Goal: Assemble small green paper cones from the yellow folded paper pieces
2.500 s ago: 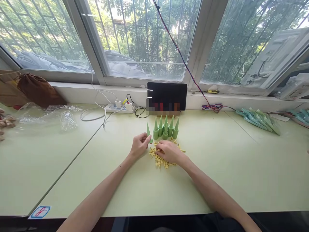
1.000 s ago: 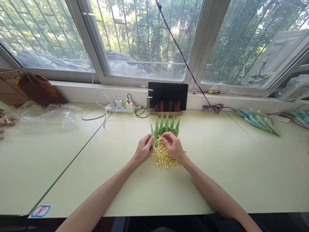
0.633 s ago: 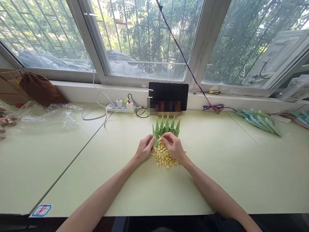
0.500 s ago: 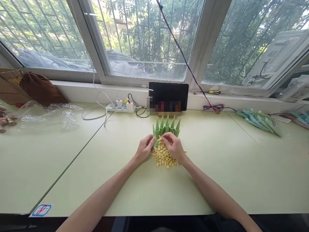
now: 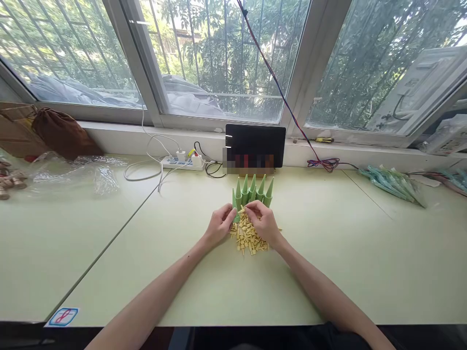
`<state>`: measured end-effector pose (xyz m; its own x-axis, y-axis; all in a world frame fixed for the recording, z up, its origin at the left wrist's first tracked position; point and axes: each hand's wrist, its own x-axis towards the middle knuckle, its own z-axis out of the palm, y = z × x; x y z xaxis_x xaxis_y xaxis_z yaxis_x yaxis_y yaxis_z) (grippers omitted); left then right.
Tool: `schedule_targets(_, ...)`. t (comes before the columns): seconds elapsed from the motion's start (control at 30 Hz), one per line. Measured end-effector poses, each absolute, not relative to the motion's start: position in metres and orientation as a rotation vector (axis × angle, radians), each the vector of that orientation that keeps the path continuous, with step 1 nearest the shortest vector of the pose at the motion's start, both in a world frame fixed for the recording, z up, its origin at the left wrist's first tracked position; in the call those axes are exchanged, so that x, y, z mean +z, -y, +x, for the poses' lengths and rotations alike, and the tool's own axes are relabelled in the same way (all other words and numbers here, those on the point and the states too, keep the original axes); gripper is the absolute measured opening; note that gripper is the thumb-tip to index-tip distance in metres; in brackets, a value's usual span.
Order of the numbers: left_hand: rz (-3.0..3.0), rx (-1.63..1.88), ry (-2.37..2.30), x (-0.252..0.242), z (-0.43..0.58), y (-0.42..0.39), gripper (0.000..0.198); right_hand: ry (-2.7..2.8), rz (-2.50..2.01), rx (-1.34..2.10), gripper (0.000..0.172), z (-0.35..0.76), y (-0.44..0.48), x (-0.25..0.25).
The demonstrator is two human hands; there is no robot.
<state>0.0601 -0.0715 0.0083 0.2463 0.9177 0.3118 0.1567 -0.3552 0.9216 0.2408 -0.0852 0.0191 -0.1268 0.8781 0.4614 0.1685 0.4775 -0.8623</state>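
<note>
My left hand (image 5: 220, 223) is closed around the lower part of an upright green cone (image 5: 234, 198) at the left end of a cluster. My right hand (image 5: 263, 221) pinches a small yellow peg-like piece (image 5: 241, 209) between thumb and forefinger, close beside that cone. Whether the piece touches the cone I cannot tell. Several more pointed green cones (image 5: 262, 184) stand just behind my hands, their bases partly hidden by my right hand. Below and between both hands lies a loose pile of yellow pieces (image 5: 251, 240), partly covered by my right hand.
Behind the cones a black tablet (image 5: 255, 141) leans near the window sill. A white power strip (image 5: 183, 164) with cables lies left of it. Clear plastic bags (image 5: 105, 181) and a brown pouch (image 5: 65, 133) are far left; bagged blue-green items (image 5: 392, 183) lie right.
</note>
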Motion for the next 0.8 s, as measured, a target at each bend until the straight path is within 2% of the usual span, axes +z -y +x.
schedule_targets(0.8,1.739,1.240,-1.044,0.0073,0.0606,0.0719,0.039,1.613,-0.932,0.847,0.028,0.2396,0.0844,0.0159)
